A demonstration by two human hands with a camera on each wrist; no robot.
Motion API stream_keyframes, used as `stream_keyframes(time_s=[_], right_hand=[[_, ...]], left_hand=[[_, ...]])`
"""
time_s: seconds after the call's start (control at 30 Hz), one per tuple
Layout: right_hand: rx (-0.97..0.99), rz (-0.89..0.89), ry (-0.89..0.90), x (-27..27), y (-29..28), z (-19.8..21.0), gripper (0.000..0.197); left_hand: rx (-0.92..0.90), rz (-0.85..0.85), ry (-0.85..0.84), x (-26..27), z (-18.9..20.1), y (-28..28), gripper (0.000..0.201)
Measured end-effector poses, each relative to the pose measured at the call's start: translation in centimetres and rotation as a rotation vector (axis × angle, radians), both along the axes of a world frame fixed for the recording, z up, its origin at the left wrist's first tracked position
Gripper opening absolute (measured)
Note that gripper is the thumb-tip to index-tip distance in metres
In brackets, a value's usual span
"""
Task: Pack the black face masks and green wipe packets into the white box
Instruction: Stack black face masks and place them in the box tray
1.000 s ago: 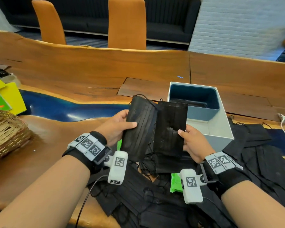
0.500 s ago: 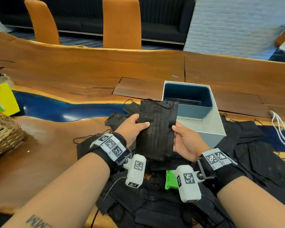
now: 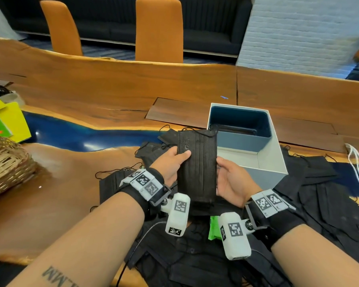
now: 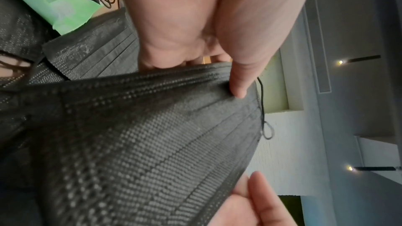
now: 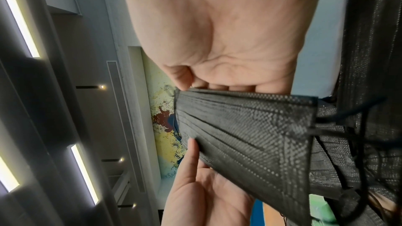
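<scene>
Left hand [image 3: 170, 162] and right hand [image 3: 232, 181] pinching black mask stack [image 3: 197, 166], beside white box [image 3: 265, 162]

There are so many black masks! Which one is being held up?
The mask between the two hands, just left of the white box. The left hand and right hand hold its long edges, lifted; the others lie flat on the table.
</scene>
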State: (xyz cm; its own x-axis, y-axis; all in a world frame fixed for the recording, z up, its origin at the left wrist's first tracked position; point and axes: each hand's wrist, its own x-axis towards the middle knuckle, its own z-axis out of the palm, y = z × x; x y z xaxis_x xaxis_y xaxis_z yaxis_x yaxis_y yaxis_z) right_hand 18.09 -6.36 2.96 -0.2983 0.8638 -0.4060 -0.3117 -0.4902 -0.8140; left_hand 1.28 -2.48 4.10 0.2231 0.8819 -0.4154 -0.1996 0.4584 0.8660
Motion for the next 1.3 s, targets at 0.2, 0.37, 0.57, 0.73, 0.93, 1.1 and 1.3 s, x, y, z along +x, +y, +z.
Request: stream_keyframes(time_s=[0.2,0.37,0.57,0.73,0.93,1.1,1.3], right_hand=[[0.059,0.093,-0.062,-0.4,-0.5,0.6,0.041],[0.103,0.051,-0.069,-1.1,-0.6,0.2,0.033],[0.081,0.027,-0.157,-1.6,0.2,0.0,0.033],[0.039,-0.013,-0.186,-2.0,0.7,-0.3,0.033],[0.033,0.02,-0.253,-2.9,0.7,-0.9,0.033],[0.003,0.0,-0.278,-2.8,0.6,-0.6,0.032],[-0.002,-0.017,-0.296,-2.8,0.7,-0.6,0.03]], left_hand=[[0.012,0.009,0.001,-0.1,0.0,-0.4,0.03],[0.016,-0.007,0.026,0.0,-0.5,-1.0,0.037],[-0.071,0.07,0.23,-4.6,-1.8,-1.5,0.024],[-0.318,0.233,0.586,-13.3,-4.8,-1.2,0.04],[-0.454,0.022,0.982,-18.9,-7.8,-1.4,0.055],[-0.469,-0.135,1.036,-19.5,-8.7,-1.4,0.052],[-0.576,-0.087,0.895,-18.8,-9.3,-1.3,0.061]])
